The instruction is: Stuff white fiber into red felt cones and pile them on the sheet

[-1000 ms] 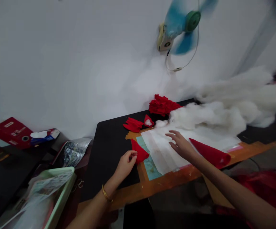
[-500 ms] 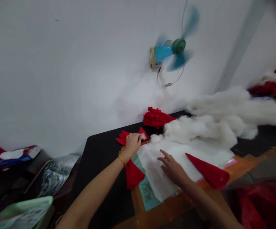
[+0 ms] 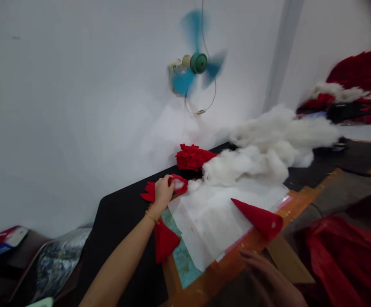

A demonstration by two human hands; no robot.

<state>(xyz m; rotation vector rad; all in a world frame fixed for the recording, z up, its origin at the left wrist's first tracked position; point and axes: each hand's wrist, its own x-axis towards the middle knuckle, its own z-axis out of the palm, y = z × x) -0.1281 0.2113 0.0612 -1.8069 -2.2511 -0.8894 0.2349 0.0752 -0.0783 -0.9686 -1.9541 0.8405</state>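
Note:
My left hand [image 3: 163,191] has its fingers closed on the rim of a red felt piece [image 3: 182,182] with white stuffing inside, at the far left part of the table. More red felt pieces lie beside and under that hand. Below its wrist rests a red felt cone [image 3: 166,242]. My right hand [image 3: 267,273], blurred, is low at the table's front edge with its fingers extended and nothing seen in them. Another red cone [image 3: 262,219] lies on white sheets [image 3: 211,221], nearer to my right hand. A large heap of white stuffing [image 3: 252,162] sits behind the sheets.
A stack of red felt [image 3: 193,157] stands near the wall beside the stuffing. A fan [image 3: 198,63] spins on the wall. Red plastic [image 3: 342,256] hangs at the lower right. Wrapped items [image 3: 60,256] lie at the lower left, and more red and white material [image 3: 361,72] is at the far right.
The view has turned right. My right hand has drawn back from over the white sheets to the front edge. The red piece at my left hand now shows its stuffed opening more fully.

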